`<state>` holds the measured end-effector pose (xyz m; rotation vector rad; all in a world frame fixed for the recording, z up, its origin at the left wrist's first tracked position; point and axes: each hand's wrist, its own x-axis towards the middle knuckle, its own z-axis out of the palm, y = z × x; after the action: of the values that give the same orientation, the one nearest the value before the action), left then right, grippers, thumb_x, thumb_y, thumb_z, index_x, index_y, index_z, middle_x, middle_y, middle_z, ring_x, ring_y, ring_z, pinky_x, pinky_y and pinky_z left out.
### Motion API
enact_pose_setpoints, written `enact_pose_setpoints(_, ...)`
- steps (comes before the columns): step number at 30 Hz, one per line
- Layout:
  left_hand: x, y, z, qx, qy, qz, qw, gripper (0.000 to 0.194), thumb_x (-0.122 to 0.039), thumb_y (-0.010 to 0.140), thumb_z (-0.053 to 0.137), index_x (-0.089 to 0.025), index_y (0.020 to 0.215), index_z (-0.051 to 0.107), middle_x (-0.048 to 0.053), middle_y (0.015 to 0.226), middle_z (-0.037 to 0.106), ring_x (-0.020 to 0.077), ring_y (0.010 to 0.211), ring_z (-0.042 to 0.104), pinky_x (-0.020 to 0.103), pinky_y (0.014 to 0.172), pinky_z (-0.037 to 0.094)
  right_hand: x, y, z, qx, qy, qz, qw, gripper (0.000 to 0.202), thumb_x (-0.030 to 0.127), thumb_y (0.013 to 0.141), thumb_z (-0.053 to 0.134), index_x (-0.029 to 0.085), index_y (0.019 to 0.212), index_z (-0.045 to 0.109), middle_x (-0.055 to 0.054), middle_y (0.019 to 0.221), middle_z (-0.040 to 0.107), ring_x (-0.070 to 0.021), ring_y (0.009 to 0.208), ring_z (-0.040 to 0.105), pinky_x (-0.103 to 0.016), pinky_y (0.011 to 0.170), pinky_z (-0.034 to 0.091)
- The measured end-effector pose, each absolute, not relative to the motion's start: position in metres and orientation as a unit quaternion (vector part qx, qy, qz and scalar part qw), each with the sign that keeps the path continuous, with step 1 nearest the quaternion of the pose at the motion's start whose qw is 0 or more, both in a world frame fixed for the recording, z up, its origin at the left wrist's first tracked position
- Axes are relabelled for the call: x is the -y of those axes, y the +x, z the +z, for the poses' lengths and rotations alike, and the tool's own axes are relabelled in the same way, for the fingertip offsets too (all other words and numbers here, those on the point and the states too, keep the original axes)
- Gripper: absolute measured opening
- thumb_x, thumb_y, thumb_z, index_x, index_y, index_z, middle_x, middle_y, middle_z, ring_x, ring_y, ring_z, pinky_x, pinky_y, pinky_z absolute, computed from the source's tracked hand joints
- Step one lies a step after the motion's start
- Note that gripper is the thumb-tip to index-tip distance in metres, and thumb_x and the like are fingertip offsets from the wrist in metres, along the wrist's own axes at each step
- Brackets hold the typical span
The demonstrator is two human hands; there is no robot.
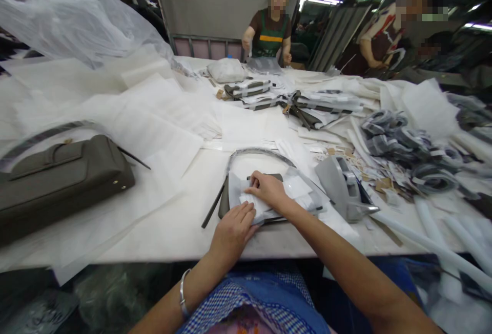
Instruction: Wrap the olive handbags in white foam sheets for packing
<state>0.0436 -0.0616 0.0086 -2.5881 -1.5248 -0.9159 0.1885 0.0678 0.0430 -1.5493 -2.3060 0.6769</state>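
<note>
Left hand (233, 227) lies flat on the white wrapping (300, 186) over a dark handbag (224, 202), fingers extended and together, not gripping. Right hand (267, 189) is just beyond it on the same wrapping, fingers bent; cannot tell if they pinch anything. Handbag lies near the front edge of the tabletop (184, 236), directly in front of the person, its plastic-covered handle (262, 150) arching on the far side; a dark strap (213, 206) sticks out at left. Grey tape dispenser (333, 183) is just right of the bag. Further right: a pile of coiled, wrapped straps (400, 137), with white foam tubes (430, 242) nearer the person. Left side: a larger dark bag (73, 175), well apart from the hands, white sheets (154, 108) spread behind and beside it. More dark, partly wrapped pieces (253, 88) lie toward the far side, near a white bundle (226, 71). Across the tabletop, a person in a green apron (269, 37); another person (378, 37) at far right.
</note>
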Motion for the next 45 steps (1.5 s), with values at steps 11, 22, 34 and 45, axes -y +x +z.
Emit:
enact_pose_setpoints(11,0.057,0.04,0.001,0.435,-0.829,-0.324,0.133,0.032,-0.032,0.104,0.041,-0.013,0.123,0.059,0.011,0.12,0.071,0.0246,0.107,0.069,0.039,0.091,0.058,-0.054,0.331,0.085,0.69,-0.619,0.191,0.324,0.018,0.029,0.088,0.061,0.023,0.103,0.068,-0.005,0.107,0.074,-0.0181,0.09,0.068,-0.032,0.089,0.051)
enact_pose_setpoints(22,0.056,0.04,0.005,0.419,-0.826,-0.336,0.172,0.03,-0.028,0.103,0.042,-0.015,0.124,0.06,0.009,0.116,0.072,0.023,0.103,0.071,0.036,0.089,0.058,-0.06,0.475,0.088,0.449,-0.73,0.418,0.3,0.032,0.042,0.088,0.066,0.014,0.071,0.067,-0.013,0.073,0.075,-0.0192,0.065,0.072,-0.032,0.068,0.061)
enact_pose_setpoints(34,0.055,0.04,0.003,0.416,-0.827,-0.333,0.179,0.032,-0.029,0.104,0.041,-0.012,0.123,0.06,0.009,0.118,0.072,0.0242,0.103,0.071,0.039,0.086,0.059,-0.042,0.495,0.122,0.386,-0.676,0.532,0.335,0.023,0.034,0.089,0.07,0.011,0.088,0.071,-0.014,0.092,0.076,-0.0161,0.077,0.073,-0.028,0.078,0.062)
enact_pose_setpoints(45,0.053,0.035,-0.005,0.41,-0.833,-0.339,0.152,0.043,-0.027,0.101,0.049,-0.016,0.143,0.048,0.008,0.125,0.069,0.0264,0.107,0.069,0.041,0.089,0.058,0.048,0.493,0.115,0.4,-0.724,0.439,0.35,0.039,0.051,0.07,0.081,0.017,0.089,0.075,-0.011,0.094,0.075,-0.021,0.09,0.071,-0.028,0.08,0.059)
